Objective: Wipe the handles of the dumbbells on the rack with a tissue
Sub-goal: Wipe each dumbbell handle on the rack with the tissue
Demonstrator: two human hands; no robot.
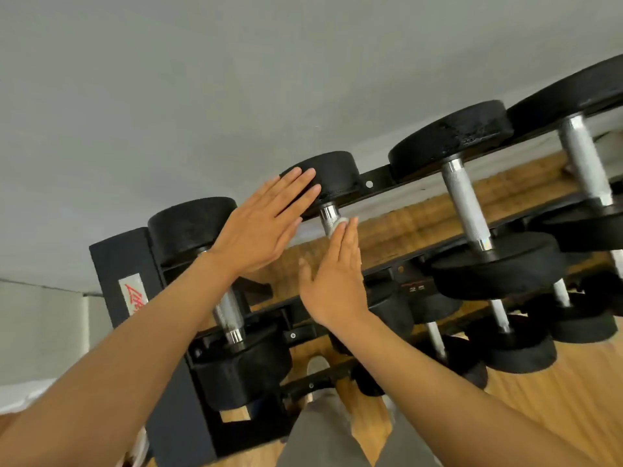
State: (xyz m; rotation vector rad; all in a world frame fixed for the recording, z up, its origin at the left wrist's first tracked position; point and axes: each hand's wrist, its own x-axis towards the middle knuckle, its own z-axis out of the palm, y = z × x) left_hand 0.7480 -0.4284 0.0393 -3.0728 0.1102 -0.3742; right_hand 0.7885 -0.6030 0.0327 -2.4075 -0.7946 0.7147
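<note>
**Wiping the second dumbbell's handle on the top tier**

Steadying seems to be the left hand's (259, 227) job: it lies flat, fingers straight and together, with the fingertips on the black far head (332, 176) of the second dumbbell from the rack's left end, holding nothing. A flat press like that would keep the weight from rolling in its cradle while the handle is rubbed.

The right hand (337, 281) reaches up edge-on, fingers extended and close together, their tips at the chrome handle (327, 215) of that same dumbbell. A small white scrap, probably the tissue (338, 224), shows between the fingertips and the metal; how it is held cannot be told from here, since the palm side is hidden.

The rack (379, 180) is a black tiered frame with a labelled end post (124, 281) at the left. One dumbbell handle (229, 315) sits left of the hands, two larger ones (467, 207) (586, 160) to the right, and more weights rest on lower tiers above a wooden floor (556, 399). Judging by position, most handles are likely left to do.
</note>
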